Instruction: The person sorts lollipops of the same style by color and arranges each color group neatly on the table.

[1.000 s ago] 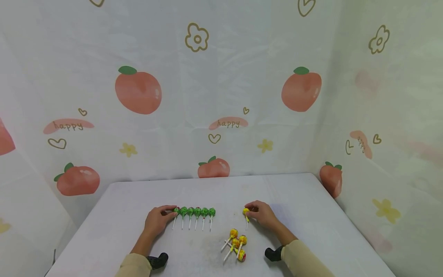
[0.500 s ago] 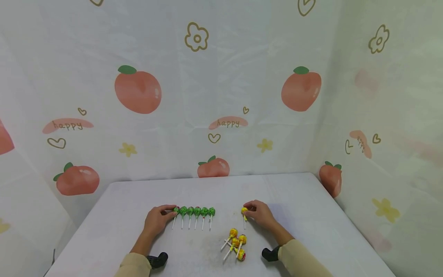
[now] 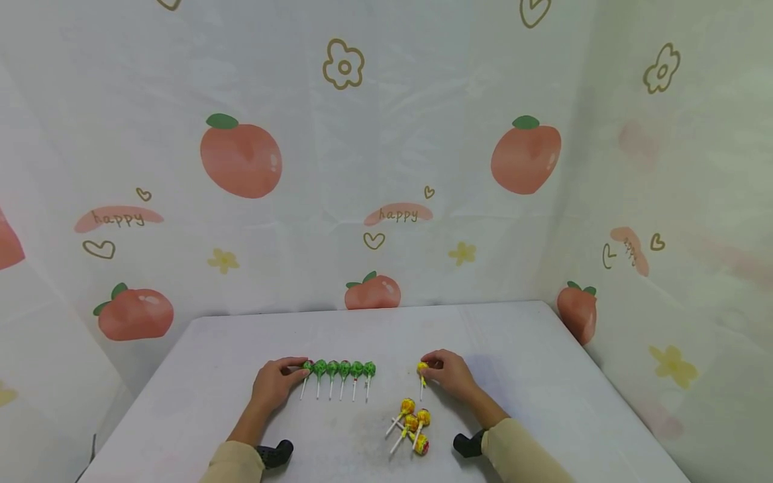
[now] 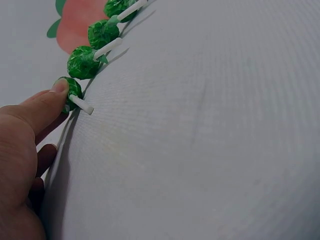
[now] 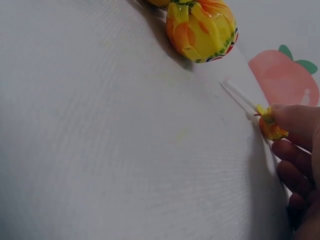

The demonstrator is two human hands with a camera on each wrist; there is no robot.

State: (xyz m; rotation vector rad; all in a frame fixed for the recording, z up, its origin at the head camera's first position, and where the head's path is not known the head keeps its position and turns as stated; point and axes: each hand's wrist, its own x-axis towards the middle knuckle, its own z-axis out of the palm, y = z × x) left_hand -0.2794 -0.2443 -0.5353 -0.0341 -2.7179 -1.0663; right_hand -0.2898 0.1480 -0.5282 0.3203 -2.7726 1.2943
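Note:
Several green-wrapped lollipops [image 3: 333, 368] lie side by side in a row, heads toward the back wall and white sticks toward the person. At the row's left end my left hand [image 3: 274, 384] pinches the head of the outermost green lollipop [image 4: 74, 89] between thumb and fingers. To the right of the row, with a gap between, my right hand [image 3: 453, 374] pinches a yellow lollipop [image 5: 272, 129] by its head; its stick points toward the person. The right wrist view shows that stick close to the tabletop; whether the head touches the table cannot be told.
Several yellow lollipops [image 3: 408, 406] lie in a loose, overlapping pile nearer the person, between the two arms. They rest on a white-covered table [image 3: 338, 456]. A white curtain [image 3: 386, 134] with printed peaches hangs behind it. Black wrist devices [image 3: 276, 455] sit below both hands.
My right hand has slid a little to the left with the yellow lollipop. The left hand, the green row and the yellow pile have stayed in place.

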